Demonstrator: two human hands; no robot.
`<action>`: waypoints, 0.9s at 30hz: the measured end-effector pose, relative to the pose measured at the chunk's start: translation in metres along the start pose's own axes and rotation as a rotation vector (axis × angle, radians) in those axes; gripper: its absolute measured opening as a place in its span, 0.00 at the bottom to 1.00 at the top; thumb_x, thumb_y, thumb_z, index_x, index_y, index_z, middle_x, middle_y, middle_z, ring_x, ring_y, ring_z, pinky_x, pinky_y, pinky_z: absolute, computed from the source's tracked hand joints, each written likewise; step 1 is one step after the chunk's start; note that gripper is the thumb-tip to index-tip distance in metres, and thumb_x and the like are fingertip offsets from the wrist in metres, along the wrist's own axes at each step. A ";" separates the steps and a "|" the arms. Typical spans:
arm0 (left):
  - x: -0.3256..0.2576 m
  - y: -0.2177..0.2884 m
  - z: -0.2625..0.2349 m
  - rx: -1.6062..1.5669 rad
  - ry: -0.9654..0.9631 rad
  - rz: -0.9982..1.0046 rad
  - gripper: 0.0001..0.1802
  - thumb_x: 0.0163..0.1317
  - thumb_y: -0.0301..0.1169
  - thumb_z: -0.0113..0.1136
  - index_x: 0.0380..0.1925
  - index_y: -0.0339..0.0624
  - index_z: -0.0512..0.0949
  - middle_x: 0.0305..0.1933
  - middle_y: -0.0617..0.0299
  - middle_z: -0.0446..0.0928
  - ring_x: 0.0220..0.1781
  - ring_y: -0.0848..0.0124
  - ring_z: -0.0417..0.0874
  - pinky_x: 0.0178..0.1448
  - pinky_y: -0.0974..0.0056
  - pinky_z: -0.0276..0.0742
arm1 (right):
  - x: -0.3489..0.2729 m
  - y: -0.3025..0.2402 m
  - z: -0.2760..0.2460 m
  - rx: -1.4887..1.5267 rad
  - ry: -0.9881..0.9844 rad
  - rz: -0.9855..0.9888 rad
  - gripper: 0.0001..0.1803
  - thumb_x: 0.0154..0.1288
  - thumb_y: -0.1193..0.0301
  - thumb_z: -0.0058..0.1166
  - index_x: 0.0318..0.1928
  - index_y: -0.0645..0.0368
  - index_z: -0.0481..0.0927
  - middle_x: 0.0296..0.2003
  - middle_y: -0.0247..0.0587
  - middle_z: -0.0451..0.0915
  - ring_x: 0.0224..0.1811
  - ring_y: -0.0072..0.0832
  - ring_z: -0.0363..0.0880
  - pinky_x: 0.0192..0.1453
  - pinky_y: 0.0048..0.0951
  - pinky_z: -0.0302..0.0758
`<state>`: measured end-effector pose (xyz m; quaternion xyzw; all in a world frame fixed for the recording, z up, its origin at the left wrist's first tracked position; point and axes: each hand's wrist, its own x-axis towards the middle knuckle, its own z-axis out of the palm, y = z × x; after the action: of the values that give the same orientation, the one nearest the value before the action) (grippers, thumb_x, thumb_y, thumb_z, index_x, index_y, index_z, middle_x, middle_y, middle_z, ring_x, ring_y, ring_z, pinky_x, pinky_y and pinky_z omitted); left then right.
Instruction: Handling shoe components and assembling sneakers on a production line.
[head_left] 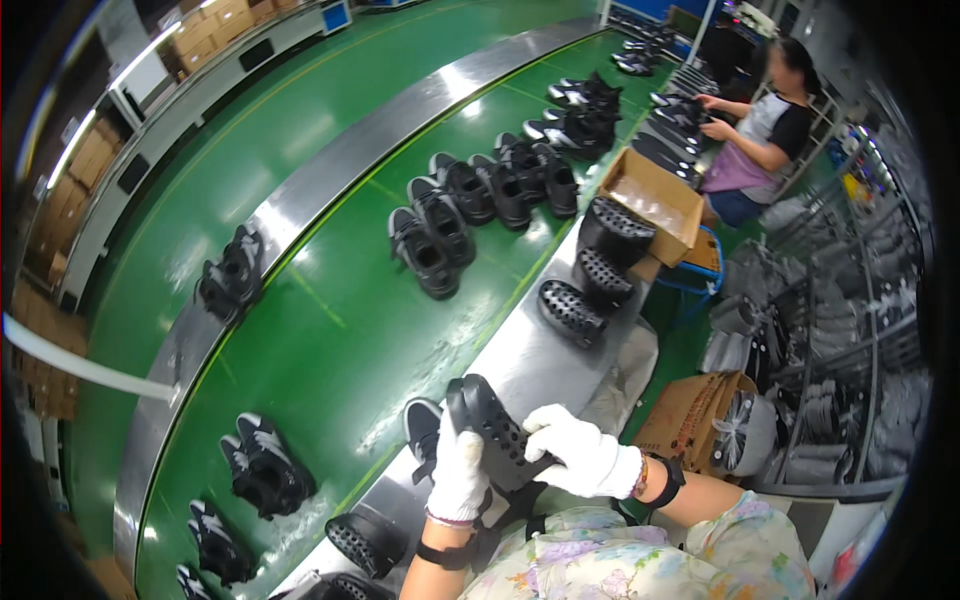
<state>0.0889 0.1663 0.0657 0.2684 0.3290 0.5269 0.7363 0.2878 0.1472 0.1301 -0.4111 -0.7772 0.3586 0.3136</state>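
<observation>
Both gloved hands on a black perforated clog, held over the steel edge of the belt.

Left hand (458,472) wraps the clog (495,432) from the near side, its fingers (447,432) pressed together and curled over the heel end; right hand (580,455) clamps the other side, its fingers (545,420) closed on the upper, thumb underneath. The clog sits tilted between them, holes facing up. Just left of the left fingers, a black sneaker (422,425) lies on the steel rim (540,350). Below them, another perforated clog (365,540) rests on the same rim. Well beyond the right fingers, three more clogs (572,312) line the rim beside an open cardboard box (652,205). Sneaker pairs (432,235) ride the green conveyor belt (330,340) further out. Far off, another person (765,130) handles shoes.
</observation>
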 end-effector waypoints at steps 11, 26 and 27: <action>0.004 0.019 0.004 -0.419 0.154 -0.210 0.34 0.59 0.42 0.63 0.57 0.25 0.69 0.52 0.43 0.79 0.53 0.46 0.83 0.62 0.42 0.79 | 0.018 0.099 -0.102 -1.027 0.039 0.204 0.11 0.57 0.75 0.51 0.41 0.52 0.79 0.44 0.48 0.74 0.46 0.45 0.75 0.47 0.44 0.73; -0.039 0.000 0.029 -0.049 0.554 -0.007 0.25 0.65 0.35 0.61 0.60 0.42 0.68 0.45 0.60 0.76 0.45 0.67 0.80 0.51 0.61 0.81 | -0.002 -0.020 0.039 0.051 0.045 0.299 0.33 0.55 0.54 0.72 0.55 0.61 0.77 0.38 0.52 0.83 0.39 0.47 0.85 0.44 0.42 0.81; -0.041 0.003 0.038 -0.071 0.611 -0.027 0.26 0.65 0.31 0.59 0.63 0.42 0.66 0.47 0.60 0.75 0.47 0.69 0.79 0.52 0.63 0.79 | -0.006 -0.016 0.049 0.148 0.096 0.352 0.32 0.55 0.55 0.72 0.54 0.60 0.77 0.38 0.51 0.83 0.39 0.47 0.85 0.43 0.42 0.82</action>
<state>0.1073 0.1265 0.1008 0.0672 0.5199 0.5847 0.6191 0.2454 0.1210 0.1156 -0.5331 -0.6489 0.4442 0.3123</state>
